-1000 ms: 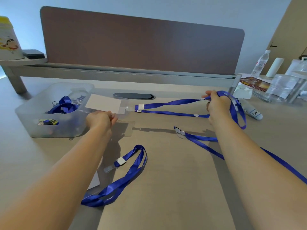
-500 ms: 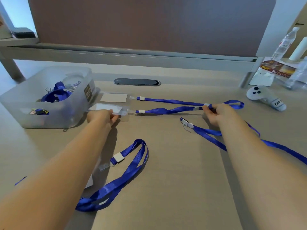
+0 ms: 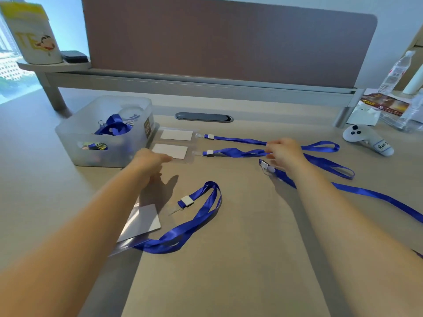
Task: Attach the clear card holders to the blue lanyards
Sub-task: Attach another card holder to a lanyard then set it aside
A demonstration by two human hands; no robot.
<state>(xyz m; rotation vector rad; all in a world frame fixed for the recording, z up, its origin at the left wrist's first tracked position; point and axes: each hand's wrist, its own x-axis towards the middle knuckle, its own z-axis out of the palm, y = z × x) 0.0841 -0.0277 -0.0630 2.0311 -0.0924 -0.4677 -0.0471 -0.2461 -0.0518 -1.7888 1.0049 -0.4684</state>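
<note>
Two clear card holders (image 3: pixel 170 151) lie flat on the desk (image 3: pixel 229 259) just right of the translucent bin (image 3: pixel 91 133), each clipped to a blue lanyard (image 3: pixel 238 152) stretched rightward. Left hand (image 3: pixel 150 160): fingers loosely curled, tips at the nearer holder's lower edge; grip cannot be told. Right hand (image 3: pixel 283 151): blurred, fingers bent over the straps, pinch unclear. Third lanyard (image 3: pixel 194 223) and loose holder (image 3: pixel 142 221) lie nearer, unattached.

A frosted plastic bin (image 3: pixel 75 136) sits left on the desk (image 3: pixel 229 259), a white controller (image 3: pixel 366 139) and a water bottle (image 3: pixel 394 73) far right, a cartoon-printed cup (image 3: pixel 32 35) on the corner shelf (image 3: pixel 55 65).
</note>
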